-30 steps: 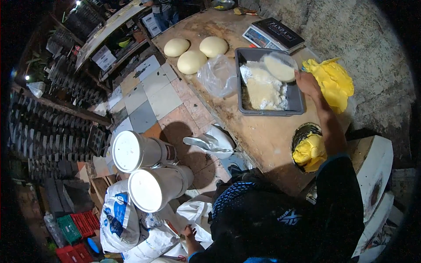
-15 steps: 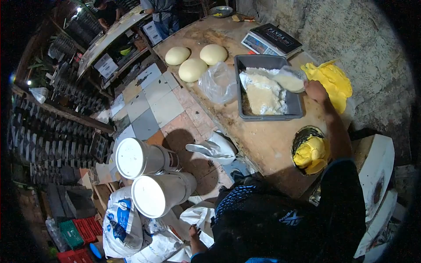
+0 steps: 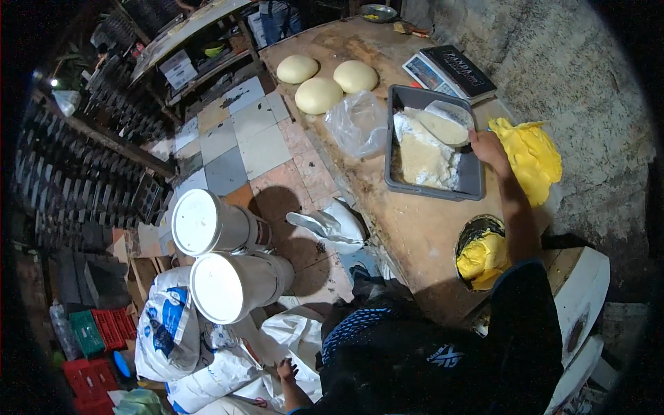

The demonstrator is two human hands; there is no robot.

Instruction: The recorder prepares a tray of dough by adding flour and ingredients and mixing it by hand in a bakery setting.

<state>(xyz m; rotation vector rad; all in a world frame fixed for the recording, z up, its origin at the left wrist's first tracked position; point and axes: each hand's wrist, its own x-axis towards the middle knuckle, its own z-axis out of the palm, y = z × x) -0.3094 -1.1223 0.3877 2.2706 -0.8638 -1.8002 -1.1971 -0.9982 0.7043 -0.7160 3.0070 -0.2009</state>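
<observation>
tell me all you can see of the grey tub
The grey tub is a rectangular, open-topped container, apparently plastic, with a rim. It rests upright on the brown table. Inside lies white powder, partly covered by pale cream grains. A clear scoop in the right hand is over its right side; whether it touches the tub is unclear.

Three pale, rounded dough balls (image 3: 319,95) lie at 12 o'clock. One grey rectangular plastic tub (image 3: 473,166) and one clear plastic scoop (image 3: 446,124) occupy 2 o'clock; one black-topped scale (image 3: 456,75) sits between 1 and 2. Two yellow masses (image 3: 529,159) appear at 3 and 4, two white cylindrical plastic buckets (image 3: 221,287) at 8 and 9.
</observation>
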